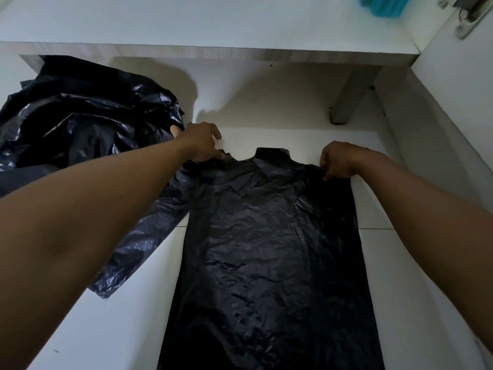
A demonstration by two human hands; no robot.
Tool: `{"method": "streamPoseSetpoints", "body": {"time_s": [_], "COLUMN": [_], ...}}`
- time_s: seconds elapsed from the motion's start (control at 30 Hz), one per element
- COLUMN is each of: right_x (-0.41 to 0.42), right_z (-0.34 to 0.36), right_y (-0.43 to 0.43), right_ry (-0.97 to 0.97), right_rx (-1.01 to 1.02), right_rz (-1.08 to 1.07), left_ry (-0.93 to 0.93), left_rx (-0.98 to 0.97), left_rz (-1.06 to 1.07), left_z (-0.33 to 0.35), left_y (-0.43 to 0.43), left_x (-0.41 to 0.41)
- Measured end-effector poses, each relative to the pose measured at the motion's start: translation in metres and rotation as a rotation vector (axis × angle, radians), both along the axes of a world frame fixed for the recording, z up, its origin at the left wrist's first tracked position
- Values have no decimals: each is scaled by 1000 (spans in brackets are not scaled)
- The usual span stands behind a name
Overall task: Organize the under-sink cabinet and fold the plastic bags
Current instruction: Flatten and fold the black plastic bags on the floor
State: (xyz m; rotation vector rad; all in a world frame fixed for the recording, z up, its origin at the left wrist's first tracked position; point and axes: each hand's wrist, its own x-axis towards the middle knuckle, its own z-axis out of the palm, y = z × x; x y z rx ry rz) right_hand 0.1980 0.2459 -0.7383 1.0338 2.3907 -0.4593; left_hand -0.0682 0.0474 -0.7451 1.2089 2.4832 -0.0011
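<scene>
- A black plastic bag [269,249] lay spread flat on the white floor [400,276] before the open cabinet [266,50]
- A heap of crumpled black bags [80,113] sat at left
- The left hand [201,142] and right hand [340,161] each pinched a top handle, fingers closed

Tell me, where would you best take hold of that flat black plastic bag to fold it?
Hold the flat black plastic bag at its two far top corners, reaching over it from the near side. It lies spread lengthwise on the white floor, handles at the far end, so pinching there keeps it taut. The left hand and right hand pinch exactly there.
</scene>
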Motion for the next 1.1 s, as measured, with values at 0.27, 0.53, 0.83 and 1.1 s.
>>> {"method": "streamPoseSetpoints", "body": {"time_s": [0.27,0.53,0.83,1.1], "right_x": [0,16,30,44], "right_z": [1,25,51,63], "right_y": [-1,4,-4,-11], "right_ry": [-56,171,403,544], "right_rx": [81,197,190,239], "right_rz": [-79,-83,-70,-62], "left_ry": [50,237,503,559], "left_rx": [-78,63,183,275], "left_rz": [-121,-191,-455,-554], "left_z": [7,39,63,81], "left_y": [-2,1,-15,-19], "left_x": [7,14,18,23]}}
